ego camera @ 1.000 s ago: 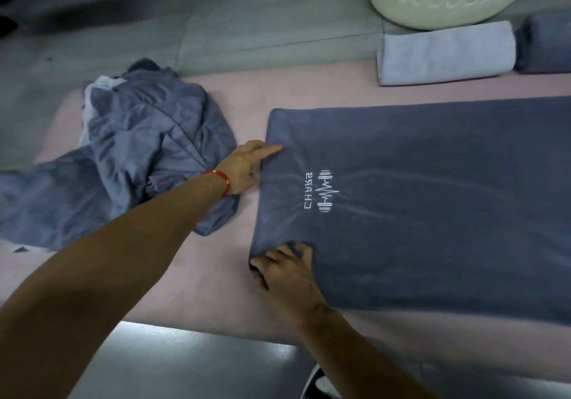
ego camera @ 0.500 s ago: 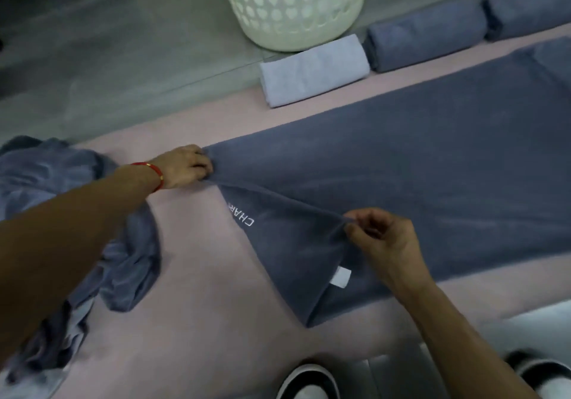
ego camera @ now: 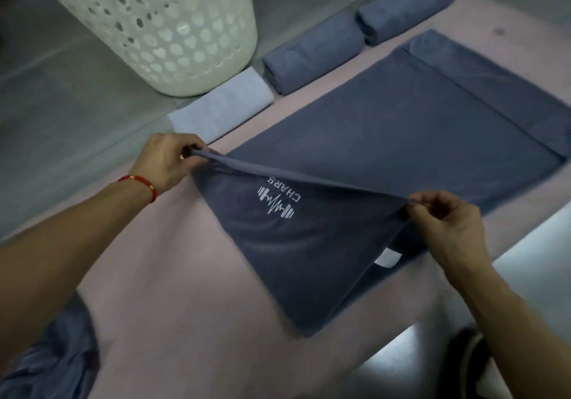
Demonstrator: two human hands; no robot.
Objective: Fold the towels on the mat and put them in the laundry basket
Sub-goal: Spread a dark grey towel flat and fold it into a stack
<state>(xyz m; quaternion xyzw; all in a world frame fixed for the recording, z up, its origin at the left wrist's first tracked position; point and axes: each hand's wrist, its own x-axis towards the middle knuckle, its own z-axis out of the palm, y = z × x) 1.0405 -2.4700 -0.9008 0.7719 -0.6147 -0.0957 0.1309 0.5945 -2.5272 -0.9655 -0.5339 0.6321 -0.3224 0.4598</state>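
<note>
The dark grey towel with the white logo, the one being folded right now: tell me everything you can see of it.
The dark grey towel looks like soft plush cloth and lies lengthwise on the pink mat, its far end already folded over. It bears a white barbell-and-pulse logo reading CHARS and a small white tag near its lower edge. The left hand and right hand each pinch a near corner, lifting that end taut while the rest lies flat.
</note>
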